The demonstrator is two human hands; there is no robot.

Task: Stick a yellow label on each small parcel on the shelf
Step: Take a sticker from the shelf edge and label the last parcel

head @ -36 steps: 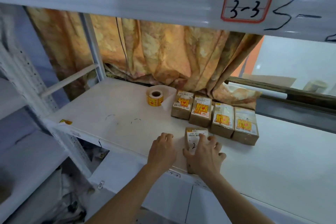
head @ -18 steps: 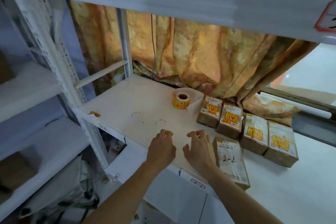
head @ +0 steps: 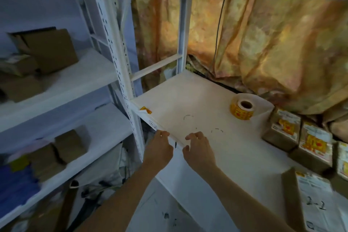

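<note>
My left hand and my right hand hover side by side at the front edge of the white shelf, fingers loosely curled and apart, holding nothing. A roll of yellow labels stands on the shelf at the back, right of the hands. A row of small brown parcels with yellow labels on top lies at the right: the first parcel, then a second parcel. A parcel marked "2-2" lies at the lower right and shows no large yellow label. A loose yellow label sticks at the shelf's left corner.
A white perforated upright stands just left of the hands. The neighbouring shelves on the left hold brown cardboard boxes. An orange patterned curtain hangs behind the shelf. Bags and clutter lie on the floor below.
The view has swung left, so the parcels now sit at the right edge. Both hands have left the "2-2" parcel and moved left along the shelf's front edge.
</note>
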